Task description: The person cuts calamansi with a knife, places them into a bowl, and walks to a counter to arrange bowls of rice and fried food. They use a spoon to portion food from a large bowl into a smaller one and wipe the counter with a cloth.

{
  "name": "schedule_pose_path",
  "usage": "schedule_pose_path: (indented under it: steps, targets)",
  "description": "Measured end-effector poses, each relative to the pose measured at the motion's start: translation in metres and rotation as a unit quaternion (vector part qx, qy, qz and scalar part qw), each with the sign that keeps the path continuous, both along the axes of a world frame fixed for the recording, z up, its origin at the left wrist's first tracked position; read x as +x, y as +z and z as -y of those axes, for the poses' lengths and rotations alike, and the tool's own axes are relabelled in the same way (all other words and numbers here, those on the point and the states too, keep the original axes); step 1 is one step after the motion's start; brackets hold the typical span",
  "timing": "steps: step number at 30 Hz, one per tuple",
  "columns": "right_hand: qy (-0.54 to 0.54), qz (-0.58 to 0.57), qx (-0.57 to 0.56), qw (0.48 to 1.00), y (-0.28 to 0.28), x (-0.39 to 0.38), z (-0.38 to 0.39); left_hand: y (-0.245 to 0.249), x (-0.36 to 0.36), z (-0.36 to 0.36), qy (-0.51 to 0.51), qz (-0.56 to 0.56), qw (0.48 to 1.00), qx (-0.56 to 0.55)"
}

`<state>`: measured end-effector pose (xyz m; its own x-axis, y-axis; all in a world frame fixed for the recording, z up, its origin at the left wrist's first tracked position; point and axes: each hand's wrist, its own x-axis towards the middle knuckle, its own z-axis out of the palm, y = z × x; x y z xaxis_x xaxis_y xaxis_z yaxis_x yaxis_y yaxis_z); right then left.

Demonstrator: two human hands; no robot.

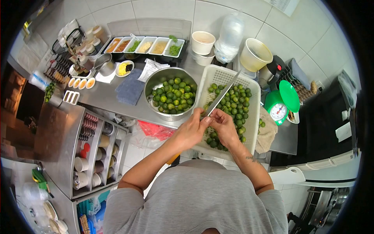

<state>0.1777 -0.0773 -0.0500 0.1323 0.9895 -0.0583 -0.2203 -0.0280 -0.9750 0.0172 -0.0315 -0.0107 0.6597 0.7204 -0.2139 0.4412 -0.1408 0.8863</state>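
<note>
Limes (234,111) in white basket (253,117) — likely light, firm, slick; pinch the sides. Left hand (191,130), right hand (224,128) both part-curled at knife (224,93) base — can't tell what each grips.

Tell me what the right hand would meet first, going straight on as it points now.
Most likely the left hand, close against the right hand; the knife is right there too, and depth between them is unclear.

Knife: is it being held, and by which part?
The knife is held at its near end, where the left hand and right hand meet; the exact grip is hidden.
</note>
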Motion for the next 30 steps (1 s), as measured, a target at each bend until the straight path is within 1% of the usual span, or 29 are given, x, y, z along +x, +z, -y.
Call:
schedule_pose_path:
  steps: [4, 6, 7, 8, 9, 10, 11, 12, 15, 16, 19, 20, 22, 23, 24, 25, 28, 30]
  targets:
    - [0.023, -0.014, -0.013, 1.000, -0.001, 0.002, -0.008, 0.007, -0.003, -0.009, 0.012, -0.008, 1.000, -0.003]
    - [0.070, -0.034, -0.021, 0.997, 0.004, 0.009, -0.020, 0.008, -0.008, -0.016, 0.025, 0.003, 1.000, -0.016]
    - [0.094, -0.044, -0.026, 0.994, 0.008, 0.014, -0.029, 0.007, -0.010, -0.021, 0.048, 0.023, 0.999, 0.002]
    - [0.079, 0.029, -0.012, 0.996, 0.014, 0.019, -0.041, 0.006, -0.014, -0.027, 0.071, 0.043, 0.996, 0.018]
    - [0.046, 0.178, 0.017, 0.983, 0.005, 0.032, -0.059, 0.005, -0.017, -0.034, 0.094, 0.063, 0.993, 0.034]
    - [0.013, 0.324, 0.045, 0.945, -0.013, 0.049, -0.077, 0.006, -0.021, -0.040, 0.118, 0.065, 0.990, 0.032]
    - [-0.008, 0.431, 0.050, 0.901, -0.036, 0.067, -0.096, 0.007, -0.025, -0.047, 0.142, 0.067, 0.987, 0.031]
    - [-0.030, 0.532, 0.056, 0.844, -0.054, 0.077, -0.109, 0.008, -0.029, -0.053, 0.166, 0.069, 0.983, 0.031]
    - [-0.037, 0.675, 0.056, 0.735, -0.068, 0.073, -0.123, -0.005, -0.041, -0.069, 0.203, 0.070, 0.976, 0.019]
    - [-0.026, 0.699, 0.076, 0.710, -0.071, 0.073, -0.127, -0.009, -0.042, -0.070, 0.210, 0.090, 0.973, 0.031]
    - [-0.011, 0.707, 0.099, 0.700, -0.071, 0.070, -0.129, -0.011, -0.047, -0.067, 0.196, 0.097, 0.976, 0.015]
    - [-0.007, 0.664, 0.067, 0.745, -0.069, 0.070, -0.126, -0.009, -0.047, -0.064, 0.179, 0.107, 0.978, -0.007]
    - [0.000, 0.570, 0.003, 0.822, -0.047, 0.066, -0.115, 0.002, -0.043, -0.057, 0.146, 0.127, 0.980, -0.052]
    - [0.008, 0.390, -0.035, 0.920, -0.036, 0.066, -0.109, 0.002, -0.041, -0.056, 0.128, 0.149, 0.979, -0.059]
    - [0.015, 0.194, -0.071, 0.978, -0.026, 0.067, -0.100, 0.002, -0.038, -0.053, 0.111, 0.170, 0.977, -0.066]
    - [0.022, -0.010, -0.105, 0.994, -0.017, 0.067, -0.091, 0.002, -0.035, -0.050, 0.094, 0.192, 0.974, -0.074]
    - [0.058, -0.038, -0.051, 0.996, 0.004, 0.058, -0.062, 0.002, -0.021, -0.044, 0.040, 0.224, 0.969, -0.100]
    - [0.048, -0.020, -0.048, 0.998, 0.008, 0.055, -0.048, -0.001, -0.011, -0.042, 0.002, 0.229, 0.967, -0.115]
